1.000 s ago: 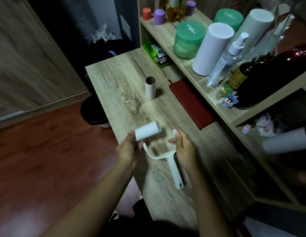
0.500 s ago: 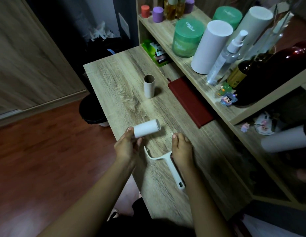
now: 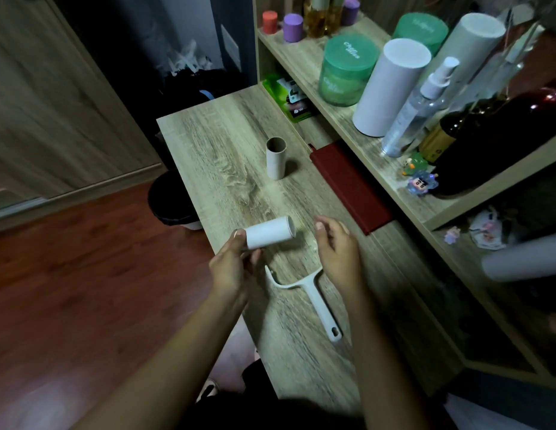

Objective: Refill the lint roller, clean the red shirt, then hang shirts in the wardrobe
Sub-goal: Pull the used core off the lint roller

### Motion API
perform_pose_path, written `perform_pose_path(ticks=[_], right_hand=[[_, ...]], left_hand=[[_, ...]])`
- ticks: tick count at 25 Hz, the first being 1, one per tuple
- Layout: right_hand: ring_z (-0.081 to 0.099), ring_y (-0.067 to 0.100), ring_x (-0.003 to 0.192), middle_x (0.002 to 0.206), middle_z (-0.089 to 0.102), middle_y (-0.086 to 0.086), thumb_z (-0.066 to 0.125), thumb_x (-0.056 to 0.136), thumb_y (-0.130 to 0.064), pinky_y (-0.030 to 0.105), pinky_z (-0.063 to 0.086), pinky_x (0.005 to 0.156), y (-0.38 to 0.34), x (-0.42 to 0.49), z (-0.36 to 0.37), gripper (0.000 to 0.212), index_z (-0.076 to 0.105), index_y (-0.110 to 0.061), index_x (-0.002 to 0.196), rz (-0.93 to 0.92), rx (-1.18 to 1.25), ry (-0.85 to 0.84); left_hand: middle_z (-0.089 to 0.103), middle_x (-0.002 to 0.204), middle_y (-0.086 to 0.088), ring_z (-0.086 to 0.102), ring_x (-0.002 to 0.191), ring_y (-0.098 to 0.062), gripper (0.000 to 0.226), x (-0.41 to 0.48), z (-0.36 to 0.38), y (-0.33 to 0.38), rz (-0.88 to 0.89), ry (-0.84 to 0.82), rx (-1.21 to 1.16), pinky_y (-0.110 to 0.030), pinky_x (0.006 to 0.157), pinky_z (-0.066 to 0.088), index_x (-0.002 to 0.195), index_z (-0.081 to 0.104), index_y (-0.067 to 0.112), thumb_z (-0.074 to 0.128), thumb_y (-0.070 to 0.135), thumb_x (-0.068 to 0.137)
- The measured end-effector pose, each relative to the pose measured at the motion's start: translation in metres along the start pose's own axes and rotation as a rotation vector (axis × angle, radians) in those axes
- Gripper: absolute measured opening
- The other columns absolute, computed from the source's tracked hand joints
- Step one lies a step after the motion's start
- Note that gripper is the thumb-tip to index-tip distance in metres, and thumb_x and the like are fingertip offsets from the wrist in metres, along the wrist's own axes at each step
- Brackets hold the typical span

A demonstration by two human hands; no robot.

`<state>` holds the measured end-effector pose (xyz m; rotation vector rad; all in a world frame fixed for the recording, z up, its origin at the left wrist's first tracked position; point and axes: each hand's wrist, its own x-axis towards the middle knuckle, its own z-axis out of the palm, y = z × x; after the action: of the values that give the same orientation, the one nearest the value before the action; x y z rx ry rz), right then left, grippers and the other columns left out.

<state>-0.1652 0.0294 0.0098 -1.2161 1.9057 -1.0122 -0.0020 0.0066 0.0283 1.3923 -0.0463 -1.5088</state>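
My left hand grips one end of a white refill roll and holds it level just above the wooden table. The white lint roller handle lies flat on the table between my hands, with no roll on its fork. My right hand hovers over the right prong of that fork with fingers loosely curled and nothing in them. An empty cardboard core stands upright farther back. A dark red flat item lies along the table's right edge, half under the shelf.
A shelf unit on the right carries green jars, a white cylinder, a spray bottle and a dark bottle. A black bin stands on the red-brown floor, left of the table.
My right hand has lifted off the lint roller's fork, which stays flat on the table. My left hand still holds the refill roll in about the same place.
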Motion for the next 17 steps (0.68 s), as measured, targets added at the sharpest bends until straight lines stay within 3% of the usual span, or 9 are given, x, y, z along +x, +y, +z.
perform_pose_path(ticks=[2,4,8,12,17], right_hand=[[0.055,0.009,0.112,0.126,0.058,0.000,0.049,0.092,-0.039,0.026,0.043,0.096,-0.009,0.002,0.002,0.043,0.050,-0.021,0.132,0.061,0.143,-0.238],[0.053,0.005,0.113,0.131,0.057,0.000,0.052,0.091,-0.038,0.028,0.041,0.101,-0.012,0.002,0.007,0.048,0.045,-0.021,0.136,0.070,0.194,-0.344],[0.065,0.008,0.094,0.111,0.068,0.006,0.067,0.083,-0.024,0.020,0.051,0.082,-0.022,0.000,0.009,0.042,0.059,-0.019,0.123,0.037,0.248,-0.193],[0.068,0.014,0.082,0.091,0.071,0.001,0.076,0.074,-0.017,0.023,0.054,0.072,-0.024,0.014,0.003,0.025,0.068,-0.030,0.093,0.039,0.262,-0.054],[0.064,0.019,0.088,0.108,0.066,0.013,0.066,0.082,-0.008,0.001,0.043,0.062,-0.011,0.069,0.013,0.026,0.069,-0.006,0.108,-0.015,-0.042,-0.136]], left_hand=[[0.062,0.087,-0.008,0.062,0.078,-0.018,0.031,0.000,0.001,-0.001,0.003,-0.026,0.003,-0.023,0.066,0.057,0.118,0.060,-0.003,0.060,0.010,0.089],[0.063,0.090,-0.008,0.062,0.080,-0.018,0.032,-0.002,0.002,-0.003,0.017,-0.048,0.014,-0.023,0.068,0.056,0.120,0.059,-0.002,0.059,0.010,0.090],[0.061,0.106,-0.013,0.062,0.086,-0.021,0.034,-0.001,0.002,-0.003,0.034,-0.059,0.009,-0.022,0.066,0.057,0.122,0.058,-0.002,0.059,0.010,0.090],[0.061,0.097,-0.009,0.061,0.078,-0.017,0.031,-0.002,0.002,0.001,0.043,-0.056,-0.015,-0.021,0.059,0.058,0.119,0.058,-0.004,0.058,0.009,0.091],[0.059,0.104,-0.010,0.057,0.093,-0.024,0.036,0.005,-0.001,0.007,0.072,-0.042,-0.011,-0.019,0.058,0.057,0.124,0.056,-0.003,0.059,0.010,0.090]])
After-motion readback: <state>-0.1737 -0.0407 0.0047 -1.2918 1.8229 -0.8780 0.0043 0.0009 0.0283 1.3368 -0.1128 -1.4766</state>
